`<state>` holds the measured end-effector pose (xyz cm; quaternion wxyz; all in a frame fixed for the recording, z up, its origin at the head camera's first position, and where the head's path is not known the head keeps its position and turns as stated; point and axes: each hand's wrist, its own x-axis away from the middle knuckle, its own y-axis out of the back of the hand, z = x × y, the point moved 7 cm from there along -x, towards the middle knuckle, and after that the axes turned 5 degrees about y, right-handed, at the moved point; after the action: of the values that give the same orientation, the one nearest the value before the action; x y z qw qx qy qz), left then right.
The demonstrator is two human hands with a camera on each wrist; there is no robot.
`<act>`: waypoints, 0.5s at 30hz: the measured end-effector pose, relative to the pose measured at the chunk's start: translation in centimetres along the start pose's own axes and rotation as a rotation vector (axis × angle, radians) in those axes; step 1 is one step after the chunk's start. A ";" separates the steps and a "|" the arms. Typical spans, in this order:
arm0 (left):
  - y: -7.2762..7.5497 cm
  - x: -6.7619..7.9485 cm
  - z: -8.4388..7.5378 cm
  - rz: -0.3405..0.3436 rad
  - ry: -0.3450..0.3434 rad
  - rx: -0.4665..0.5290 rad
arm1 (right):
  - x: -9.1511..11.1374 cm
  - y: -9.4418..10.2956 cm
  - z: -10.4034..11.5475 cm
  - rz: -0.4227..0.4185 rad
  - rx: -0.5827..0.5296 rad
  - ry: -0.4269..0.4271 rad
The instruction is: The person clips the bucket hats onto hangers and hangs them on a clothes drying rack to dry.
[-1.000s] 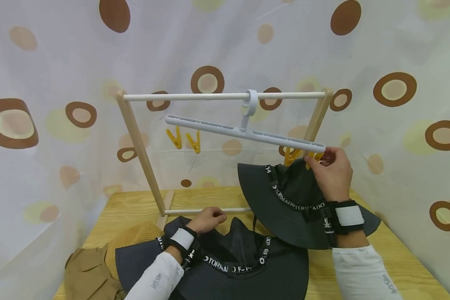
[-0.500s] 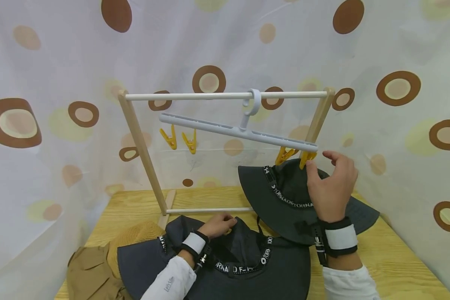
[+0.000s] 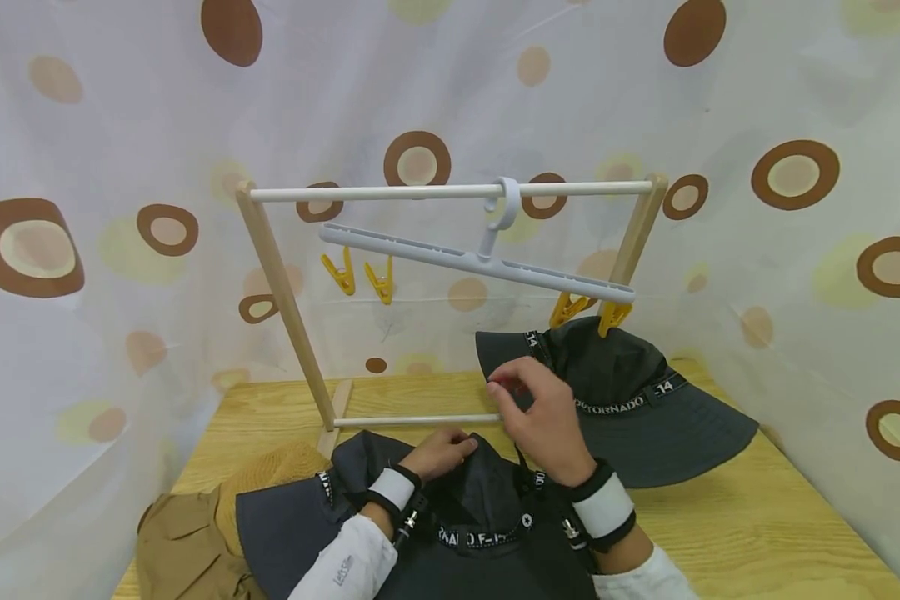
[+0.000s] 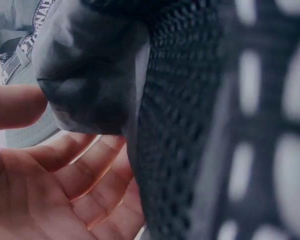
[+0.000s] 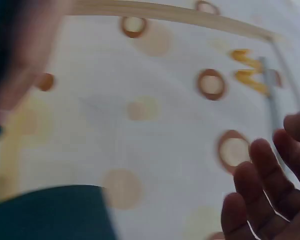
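Observation:
My left hand pinches the crown of a dark bucket hat lying on the table; in the left wrist view the thumb and fingers stand either side of its dark cloth. My right hand, fingers loosely bent and holding nothing, is above that hat's right side. It overlaps the brim of a second dark bucket hat in the head view. Two yellow clips at the right end of a pale hanger grip this second hat's crown. The hanger tilts down to the right.
The hanger hooks over the white bar of a wooden rack. Two more yellow clips dangle from its left end. A navy brim, a mustard knit item and a tan cloth item lie at left on the table.
My right hand has let go of the right-hand clip and moved left and down. My left hand has shifted right onto the crown of the hat on the table.

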<state>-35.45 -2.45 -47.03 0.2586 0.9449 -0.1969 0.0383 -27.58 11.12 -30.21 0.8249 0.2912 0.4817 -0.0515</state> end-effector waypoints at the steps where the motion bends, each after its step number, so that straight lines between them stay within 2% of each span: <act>1: 0.0 -0.1 0.0 -0.005 -0.004 0.002 | 0.5 -1.2 -0.8 0.065 -0.020 -0.034; 5: -0.2 -0.4 0.3 -0.017 -0.008 0.011 | 3.1 -5.1 -4.3 0.253 -0.083 -0.239; 9: -0.2 -0.6 0.5 -0.022 0.007 0.022 | 5.6 -7.5 -7.5 0.336 -0.100 -0.455; 13: -0.1 -0.6 0.5 -0.034 0.021 0.020 | 7.5 -9.3 -9.7 0.398 -0.115 -0.588; 15: 0.0 -0.5 0.5 -0.044 0.024 0.017 | 8.3 -10.0 -10.3 0.430 -0.118 -0.623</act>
<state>-35.88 -2.53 -47.55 0.2536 0.9507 -0.1725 0.0456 -34.73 10.01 -45.11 0.9391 0.3080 0.1381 0.0645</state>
